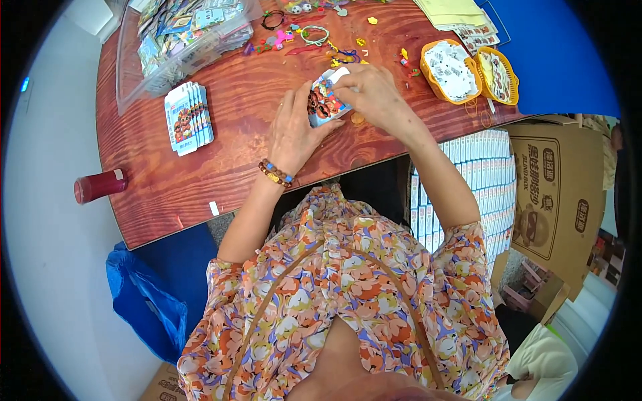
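Over the table (241, 150), left hand (292, 127) clamps a carton (323, 107), long axis pointing away, right hand (379, 97) pinching it.

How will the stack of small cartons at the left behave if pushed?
The stack of cartons would probably slide apart, since its pieces lie fanned, apparently loose. Each looks like thin printed card, so probably light and easily bent.

From afar I'm seeing a reddish wood-grained table (241, 110) standing near a pale wall (53, 220); a blue surface (562, 57) is lying beyond the table's right side, and speckled grey floor (513, 265) is showing below.
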Tool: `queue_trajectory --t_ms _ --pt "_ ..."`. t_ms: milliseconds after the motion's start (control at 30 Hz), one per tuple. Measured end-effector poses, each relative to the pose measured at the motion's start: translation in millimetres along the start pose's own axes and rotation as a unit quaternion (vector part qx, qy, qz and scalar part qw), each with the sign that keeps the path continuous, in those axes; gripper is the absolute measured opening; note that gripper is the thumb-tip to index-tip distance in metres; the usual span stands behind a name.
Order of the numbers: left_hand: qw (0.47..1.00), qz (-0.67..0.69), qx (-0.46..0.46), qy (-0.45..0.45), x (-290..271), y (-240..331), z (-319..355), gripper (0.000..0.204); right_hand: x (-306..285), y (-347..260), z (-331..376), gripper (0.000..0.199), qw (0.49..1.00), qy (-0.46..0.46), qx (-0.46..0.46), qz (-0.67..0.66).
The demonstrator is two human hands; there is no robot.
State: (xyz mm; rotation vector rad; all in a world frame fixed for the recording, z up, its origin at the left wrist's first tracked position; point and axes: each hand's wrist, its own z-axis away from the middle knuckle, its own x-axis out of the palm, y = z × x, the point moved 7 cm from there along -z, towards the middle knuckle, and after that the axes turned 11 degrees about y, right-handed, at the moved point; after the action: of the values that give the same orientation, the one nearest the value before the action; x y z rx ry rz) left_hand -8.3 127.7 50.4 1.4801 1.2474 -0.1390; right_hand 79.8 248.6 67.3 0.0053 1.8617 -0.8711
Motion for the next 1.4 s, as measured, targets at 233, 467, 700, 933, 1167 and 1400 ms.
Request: queue_trajectory --t_ms 233,467,700,933,1167,1400 --pt "0.999 -0.014 0.046 0.014 10.4 3.8 -0.5 0.073 0.9 10.7 13.9 0.024 0.989 -0.072 -0.033 -0.126" --pt "0.999 0.035 0.029 0.000 10.6 2.8 -1.3 0.075 -88.6 80.0 8.6 0.029 0.972 0.130 0.046 -0.188" --pt "0.999 0.047 -0.001 0.008 1.9 -8.5 0.8 0.077 -226.8 257.4 79.0 0.034 0.876 0.238 0.317 0.274" --pt "0.999 0.036 0.008 -0.005 2.2 -6.5 2.7 0.077 -214.7 281.7 87.8 0.040 0.832 0.143 0.384 0.375" --pt "1.000 0.008 0.026 -0.005 3.9 4.7 -1.7 0.074 -240.3 256.6 86.4 0.028 0.865 0.381 0.233 0.228" --pt "0.999 0.019 0.038 0.029 0.3 0.9 7.6 0.078 -116.9 56.1 27.1 0.016 0.945 0.230 0.071 -0.222"
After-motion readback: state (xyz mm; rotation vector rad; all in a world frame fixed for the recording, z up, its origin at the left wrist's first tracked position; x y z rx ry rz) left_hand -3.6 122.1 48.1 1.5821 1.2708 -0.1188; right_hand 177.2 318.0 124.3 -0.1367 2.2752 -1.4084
